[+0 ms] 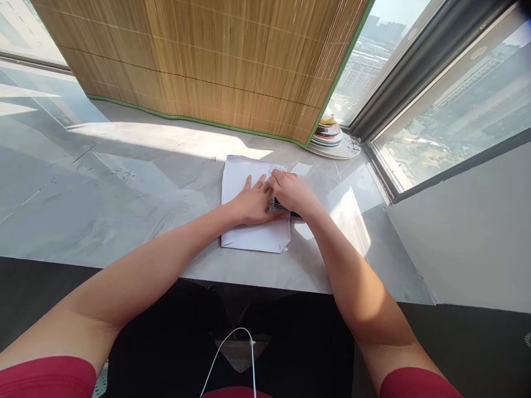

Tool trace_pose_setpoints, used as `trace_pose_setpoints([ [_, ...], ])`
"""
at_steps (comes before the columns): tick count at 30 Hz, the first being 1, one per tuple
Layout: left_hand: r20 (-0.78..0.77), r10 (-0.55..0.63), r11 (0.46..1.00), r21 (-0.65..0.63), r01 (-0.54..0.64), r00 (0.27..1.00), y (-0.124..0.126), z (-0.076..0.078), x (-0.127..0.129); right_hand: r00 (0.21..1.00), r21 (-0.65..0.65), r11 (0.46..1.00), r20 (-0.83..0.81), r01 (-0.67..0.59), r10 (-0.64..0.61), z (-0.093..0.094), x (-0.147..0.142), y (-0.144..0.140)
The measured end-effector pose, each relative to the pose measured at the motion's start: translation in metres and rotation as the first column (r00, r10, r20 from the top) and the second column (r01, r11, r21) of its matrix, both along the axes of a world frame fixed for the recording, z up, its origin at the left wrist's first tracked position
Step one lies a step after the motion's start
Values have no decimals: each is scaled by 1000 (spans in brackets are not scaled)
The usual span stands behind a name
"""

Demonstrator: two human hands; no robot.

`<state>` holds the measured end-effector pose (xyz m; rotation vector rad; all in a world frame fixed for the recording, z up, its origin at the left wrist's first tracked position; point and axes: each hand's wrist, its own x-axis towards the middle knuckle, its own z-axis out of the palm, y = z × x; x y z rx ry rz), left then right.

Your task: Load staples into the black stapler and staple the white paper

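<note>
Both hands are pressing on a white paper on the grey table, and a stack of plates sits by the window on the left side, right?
Not quite. The stack of plates sits by the window on the right side, not the left, as the head view shows. The rest holds: the left hand and right hand press on the white paper on the grey table.

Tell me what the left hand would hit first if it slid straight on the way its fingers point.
The left hand lies flat on the white paper, fingers pointing away toward the window. Going on, it would probably cross the paper's far edge, then bare sill, and meet the bamboo blind; depth is unclear.
</note>
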<state>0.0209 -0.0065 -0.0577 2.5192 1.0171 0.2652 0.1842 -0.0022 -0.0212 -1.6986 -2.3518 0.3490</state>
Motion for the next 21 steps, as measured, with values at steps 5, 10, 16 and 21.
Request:
trace_pose_setpoints([
  [5, 19, 2, 1000, -3, -2, 1000, 0, -1, 0, 999, -2, 1000, 37, 2, -2, 1, -2, 0],
  [10, 60, 1, 1000, -14, -1, 998, -1, 1, 1, 997, -3, 1000, 72, 3, -2, 3, -4, -2],
  [16, 80, 2, 999, -34, 0, 997, -1, -1, 0, 988, -32, 999, 152, 13, -8, 4, -8, -6],
  [21, 74, -6, 999, -36, 9, 997, 0, -3, -1, 978, -21, 998, 202, 67, -61, 2, -13, -9],
])
